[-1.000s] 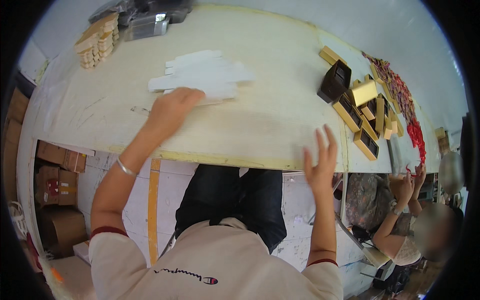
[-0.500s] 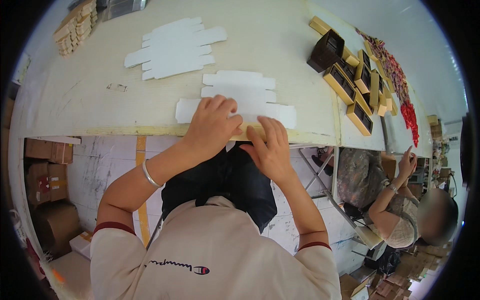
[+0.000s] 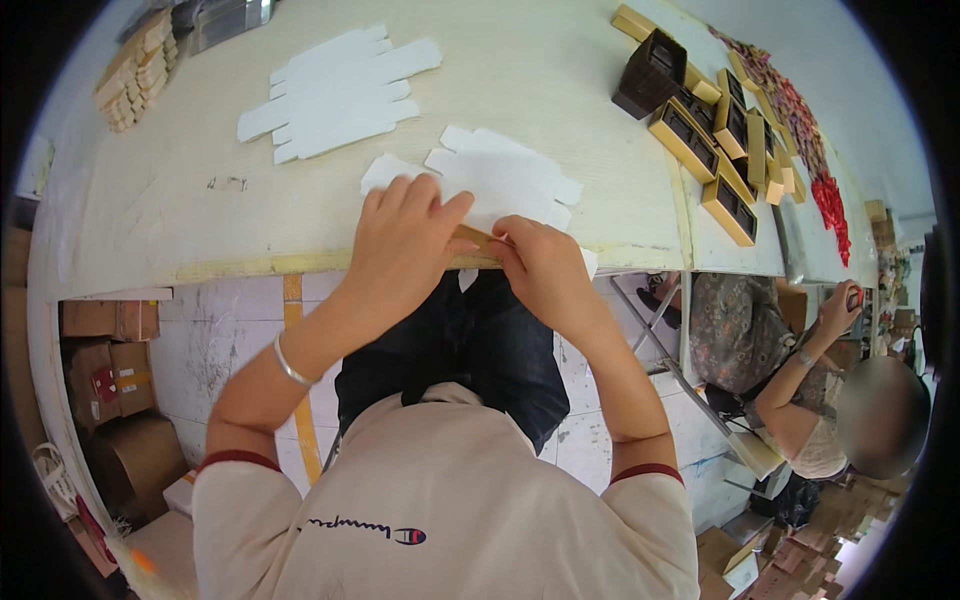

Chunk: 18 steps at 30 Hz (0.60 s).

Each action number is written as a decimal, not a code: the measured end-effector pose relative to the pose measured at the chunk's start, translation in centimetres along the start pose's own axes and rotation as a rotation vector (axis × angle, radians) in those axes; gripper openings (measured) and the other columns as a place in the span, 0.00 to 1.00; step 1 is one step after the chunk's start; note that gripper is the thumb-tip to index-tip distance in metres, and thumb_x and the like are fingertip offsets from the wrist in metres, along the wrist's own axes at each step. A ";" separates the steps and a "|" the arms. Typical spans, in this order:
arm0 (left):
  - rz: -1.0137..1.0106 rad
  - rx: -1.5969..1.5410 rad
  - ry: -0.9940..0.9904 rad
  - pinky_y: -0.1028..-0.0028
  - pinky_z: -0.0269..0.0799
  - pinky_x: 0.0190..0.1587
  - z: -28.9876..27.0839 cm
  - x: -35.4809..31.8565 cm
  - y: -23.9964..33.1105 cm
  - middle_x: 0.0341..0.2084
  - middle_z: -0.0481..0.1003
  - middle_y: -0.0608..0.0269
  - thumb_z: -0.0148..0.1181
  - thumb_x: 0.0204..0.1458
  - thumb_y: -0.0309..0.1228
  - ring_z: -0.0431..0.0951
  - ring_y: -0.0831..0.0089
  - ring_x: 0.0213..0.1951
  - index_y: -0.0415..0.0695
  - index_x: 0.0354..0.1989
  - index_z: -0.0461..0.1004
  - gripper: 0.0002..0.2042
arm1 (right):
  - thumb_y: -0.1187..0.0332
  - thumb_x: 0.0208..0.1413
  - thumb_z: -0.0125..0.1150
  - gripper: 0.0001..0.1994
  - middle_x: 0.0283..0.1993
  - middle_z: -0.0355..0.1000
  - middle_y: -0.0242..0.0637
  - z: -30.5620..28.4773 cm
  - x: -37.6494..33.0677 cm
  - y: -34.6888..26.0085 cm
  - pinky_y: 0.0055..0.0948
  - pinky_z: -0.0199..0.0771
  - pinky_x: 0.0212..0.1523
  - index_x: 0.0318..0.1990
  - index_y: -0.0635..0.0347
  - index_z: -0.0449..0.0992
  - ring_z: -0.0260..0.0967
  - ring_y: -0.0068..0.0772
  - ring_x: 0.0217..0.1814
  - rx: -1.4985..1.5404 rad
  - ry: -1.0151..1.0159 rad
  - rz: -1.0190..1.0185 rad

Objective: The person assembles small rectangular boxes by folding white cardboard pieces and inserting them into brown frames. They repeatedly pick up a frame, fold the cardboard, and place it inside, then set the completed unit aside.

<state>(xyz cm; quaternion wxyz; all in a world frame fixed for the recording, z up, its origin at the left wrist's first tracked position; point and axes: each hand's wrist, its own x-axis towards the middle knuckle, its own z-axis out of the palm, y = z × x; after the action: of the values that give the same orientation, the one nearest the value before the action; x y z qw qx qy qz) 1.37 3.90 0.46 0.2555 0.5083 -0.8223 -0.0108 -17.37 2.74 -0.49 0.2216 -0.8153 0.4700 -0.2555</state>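
A flat white cardboard box blank (image 3: pixel 500 178) with notched flaps lies at the table's front edge, turned at a slant. My left hand (image 3: pixel 405 230) is closed on its near edge, fingers bent over the top and thumb toward the middle. Close beside it, my right hand (image 3: pixel 545 262) pinches the same edge between thumb and fingers. Between the two hands a narrow gold strip of the blank's folded edge shows. Farther off, to the left, lie more white blanks (image 3: pixel 335 95), which neither hand touches.
At the right sit several gold boxes with dark inserts (image 3: pixel 728 210) and a stack of dark brown trays (image 3: pixel 650 75). Beyond them runs a row of red wrapped pieces (image 3: pixel 828 205). A bundle of gold strips (image 3: pixel 140 75) is at the far left. A co-worker's hand (image 3: pixel 840 308) holds something small.
The blank has turned, its right side swinging nearer to me. My right fingers have gone from spread out to pinching the near edge; my left hand has moved slightly left.
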 end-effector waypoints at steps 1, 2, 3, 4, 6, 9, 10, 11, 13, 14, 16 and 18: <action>-0.109 -0.102 -0.032 0.67 0.68 0.35 -0.4 -0.6 0.2 0.39 0.68 0.58 0.63 0.49 0.33 0.70 0.61 0.35 0.44 0.48 0.73 0.17 | 0.73 0.54 0.58 0.05 0.29 0.73 0.48 0.1 -0.3 -0.3 0.39 0.69 0.30 0.32 0.66 0.74 0.71 0.50 0.29 0.071 0.045 0.030; -0.219 -0.203 -0.065 0.67 0.69 0.36 -0.5 -0.8 0.2 0.41 0.68 0.57 0.63 0.50 0.33 0.70 0.61 0.36 0.44 0.52 0.71 0.20 | 0.73 0.54 0.58 0.04 0.29 0.73 0.49 0.2 -0.5 -0.4 0.39 0.69 0.30 0.32 0.66 0.74 0.71 0.49 0.28 0.142 0.089 0.060; -0.232 -0.237 -0.020 0.67 0.69 0.38 -0.5 -0.7 0.3 0.42 0.68 0.56 0.62 0.51 0.32 0.70 0.61 0.38 0.45 0.55 0.69 0.22 | 0.73 0.55 0.57 0.05 0.30 0.73 0.50 0.6 -0.6 -0.9 0.37 0.69 0.30 0.35 0.67 0.74 0.71 0.49 0.29 0.251 0.093 0.099; -0.241 -0.274 0.021 0.67 0.70 0.40 -0.2 -0.4 0.2 0.43 0.68 0.55 0.62 0.51 0.32 0.71 0.60 0.40 0.45 0.57 0.66 0.23 | 0.74 0.55 0.57 0.06 0.31 0.73 0.51 1.3 -0.6 -1.4 0.36 0.69 0.30 0.38 0.67 0.74 0.72 0.48 0.29 0.358 0.100 0.145; -0.269 -0.382 0.041 0.67 0.70 0.44 0.2 0.1 0.1 0.46 0.67 0.53 0.61 0.52 0.29 0.71 0.58 0.44 0.45 0.60 0.63 0.25 | 0.75 0.57 0.55 0.11 0.31 0.74 0.50 3.1 -1.0 -1.8 0.32 0.69 0.30 0.48 0.68 0.72 0.72 0.44 0.28 0.513 0.150 0.119; -0.256 -0.501 -0.017 0.67 0.69 0.50 0.8 1.1 -0.4 0.52 0.64 0.53 0.58 0.50 0.22 0.71 0.56 0.49 0.46 0.61 0.62 0.27 | 0.75 0.59 0.54 0.17 0.49 0.72 0.42 3.5 -2.2 -1.1 0.24 0.68 0.49 0.56 0.66 0.68 0.68 0.27 0.47 1.081 0.008 0.225; -0.219 -0.476 -0.027 0.66 0.68 0.51 1.2 1.2 -1.4 0.54 0.63 0.53 0.57 0.49 0.20 0.70 0.56 0.50 0.46 0.61 0.61 0.28 | 0.74 0.57 0.57 0.19 0.54 0.68 0.44 2.3 -2.8 -0.9 0.29 0.66 0.54 0.57 0.65 0.68 0.66 0.33 0.53 0.860 0.048 0.104; -0.182 -0.452 -0.037 0.66 0.68 0.53 1.4 1.3 -2.0 0.56 0.61 0.54 0.56 0.48 0.18 0.70 0.55 0.51 0.46 0.61 0.61 0.29 | 0.73 0.54 0.60 0.22 0.59 0.65 0.47 0.5 -3.5 -0.5 0.34 0.64 0.58 0.58 0.63 0.68 0.64 0.39 0.59 0.639 0.087 -0.015; -0.225 -0.536 -0.103 0.66 0.68 0.51 1.2 1.9 -2.0 0.57 0.59 0.52 0.51 0.44 0.14 0.70 0.54 0.50 0.47 0.60 0.61 0.31 | 0.64 0.43 0.70 0.31 0.64 0.59 0.49 -2.0 -4.8 1.3 0.45 0.59 0.62 0.58 0.59 0.69 0.59 0.55 0.63 0.018 0.159 -0.239; -0.207 -0.568 -0.110 0.68 0.67 0.51 1.0 2.2 -2.2 0.57 0.59 0.53 0.50 0.44 0.14 0.69 0.56 0.51 0.48 0.61 0.60 0.31 | 0.63 0.41 0.71 0.31 0.63 0.60 0.48 -2.7 -5.0 2.5 0.45 0.59 0.62 0.57 0.59 0.70 0.58 0.54 0.64 -0.104 0.089 -0.259; -0.165 -0.608 -0.159 0.71 0.67 0.50 1.2 3.5 -2.2 0.58 0.59 0.55 0.49 0.44 0.13 0.69 0.59 0.51 0.49 0.62 0.60 0.32 | 0.62 0.40 0.71 0.29 0.60 0.63 0.46 -2.9 -5.5 3.5 0.45 0.60 0.61 0.53 0.59 0.72 0.60 0.50 0.62 -0.268 0.028 -0.312; -0.151 -0.595 -0.221 0.72 0.67 0.49 1.4 4.9 -2.2 0.58 0.58 0.55 0.47 0.43 0.13 0.69 0.60 0.51 0.50 0.62 0.60 0.33 | 0.63 0.40 0.70 0.25 0.52 0.69 0.44 -2.6 -5.5 3.9 0.43 0.64 0.58 0.48 0.61 0.74 0.65 0.47 0.57 -0.325 0.029 -0.414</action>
<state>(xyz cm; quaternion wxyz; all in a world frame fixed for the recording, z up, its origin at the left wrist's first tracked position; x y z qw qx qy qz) 0.87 -1.63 0.67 0.3006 0.4664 -0.7659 -0.3247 -23.88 5.47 -2.00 0.0240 -0.9153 0.3312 -0.2281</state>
